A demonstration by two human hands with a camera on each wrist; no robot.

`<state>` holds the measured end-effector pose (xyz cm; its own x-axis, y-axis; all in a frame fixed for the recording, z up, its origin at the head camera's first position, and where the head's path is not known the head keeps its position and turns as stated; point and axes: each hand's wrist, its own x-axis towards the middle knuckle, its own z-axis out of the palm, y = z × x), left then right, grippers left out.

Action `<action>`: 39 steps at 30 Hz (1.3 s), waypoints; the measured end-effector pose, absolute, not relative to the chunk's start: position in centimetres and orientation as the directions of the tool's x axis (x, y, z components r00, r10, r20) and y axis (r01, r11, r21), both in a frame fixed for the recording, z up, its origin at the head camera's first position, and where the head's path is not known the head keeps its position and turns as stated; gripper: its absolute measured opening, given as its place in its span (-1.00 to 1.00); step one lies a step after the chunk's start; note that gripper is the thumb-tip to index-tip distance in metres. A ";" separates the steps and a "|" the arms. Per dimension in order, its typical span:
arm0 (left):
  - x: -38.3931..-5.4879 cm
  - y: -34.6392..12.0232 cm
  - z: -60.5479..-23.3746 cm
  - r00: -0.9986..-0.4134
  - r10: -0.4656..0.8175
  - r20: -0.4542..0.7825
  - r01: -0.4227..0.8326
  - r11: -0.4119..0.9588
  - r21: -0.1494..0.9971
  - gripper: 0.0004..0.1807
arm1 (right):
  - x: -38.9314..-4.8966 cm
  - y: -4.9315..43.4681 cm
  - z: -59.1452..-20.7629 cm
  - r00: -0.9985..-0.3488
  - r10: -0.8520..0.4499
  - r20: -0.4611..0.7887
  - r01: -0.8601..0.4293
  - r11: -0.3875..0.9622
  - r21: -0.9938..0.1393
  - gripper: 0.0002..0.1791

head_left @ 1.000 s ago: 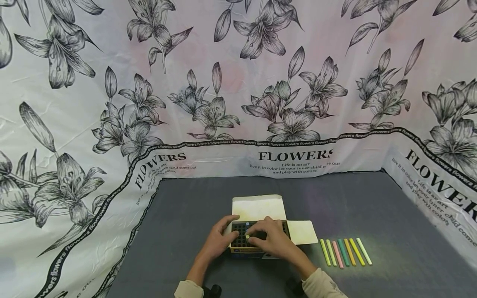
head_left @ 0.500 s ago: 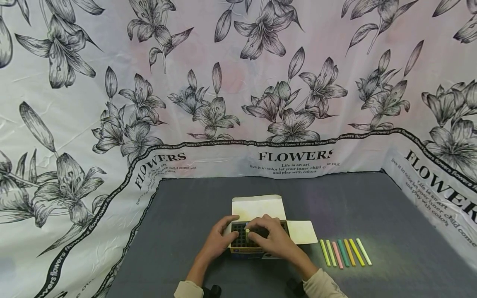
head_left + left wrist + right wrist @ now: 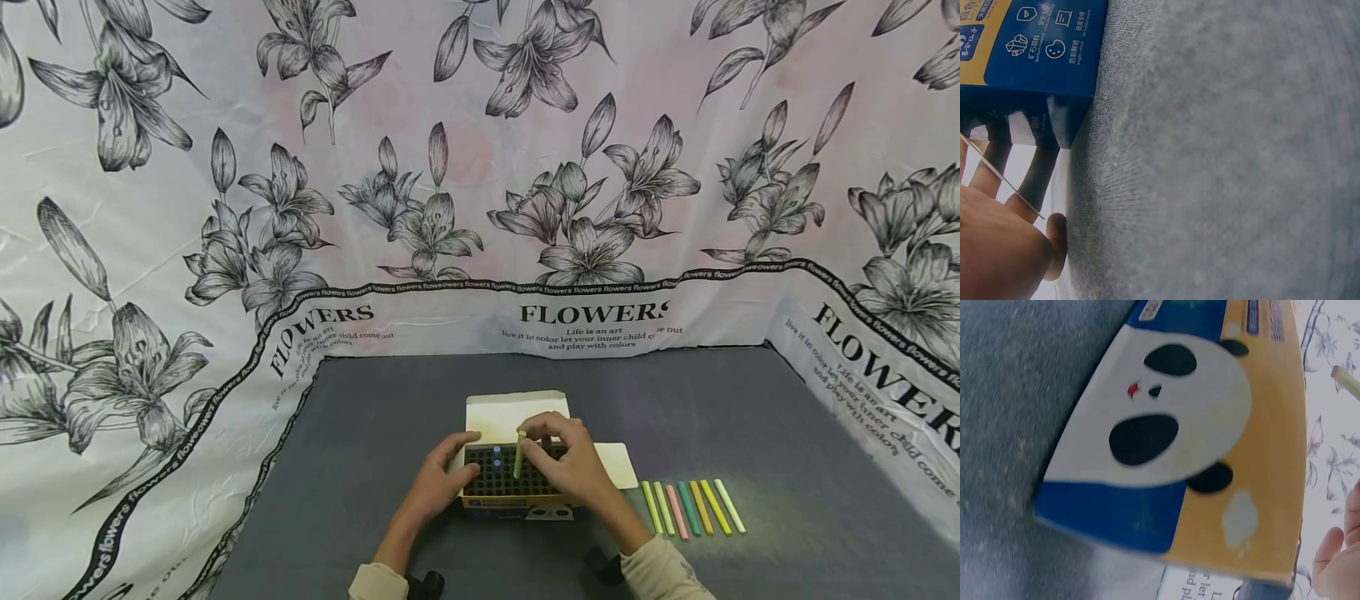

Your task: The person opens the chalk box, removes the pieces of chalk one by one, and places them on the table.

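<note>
My right hand (image 3: pixel 573 458) pinches a yellow-green chalk stick (image 3: pixel 519 457) between thumb and fingertips. The stick hangs nearly upright over the chalk box (image 3: pixel 487 503), its lower end close over the black holed insert (image 3: pixel 480 479). Two blue chalk sticks (image 3: pixel 497 464) stand in holes to the left of it. My left hand (image 3: pixel 438 477) holds the box's left end, thumb over the near rim. In the left wrist view, fingers (image 3: pixel 1035 178) lie against the blue end of the box. A printed panda (image 3: pixel 1191 406) fills much of the right wrist view.
Several chalk sticks (image 3: pixel 690 508) in yellow, pink, green, orange and pale tones lie in a row right of the box. Its lid (image 3: pixel 513 417) stands open at the back, and a side flap (image 3: pixel 617 465) sticks out right. A flower-printed cloth (image 3: pixel 450 325) borders the grey table (image 3: pixel 390 400).
My right hand has lifted the yellow-green chalk stick up out of its hole and moved right with it, uncovering both blue sticks. The left hand stays at the box's end.
</note>
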<state>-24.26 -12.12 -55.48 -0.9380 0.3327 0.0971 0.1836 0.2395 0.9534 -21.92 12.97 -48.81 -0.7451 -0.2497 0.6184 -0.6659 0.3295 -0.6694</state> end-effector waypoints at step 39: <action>-24.2 -12.2 -55.5 -0.940 0.331 0.075 0.166 0.256 0.952 -0.49 | -19.8 26.0 -50.2 -0.796 -0.030 0.604 -0.560 0.413 -0.718 -0.70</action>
<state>-24.22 -12.24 -55.47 -0.9405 0.3315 0.0748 0.1660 0.2561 0.9523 -19.82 25.97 -50.16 -0.7964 -0.0299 0.6040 -0.5601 0.4134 -0.7179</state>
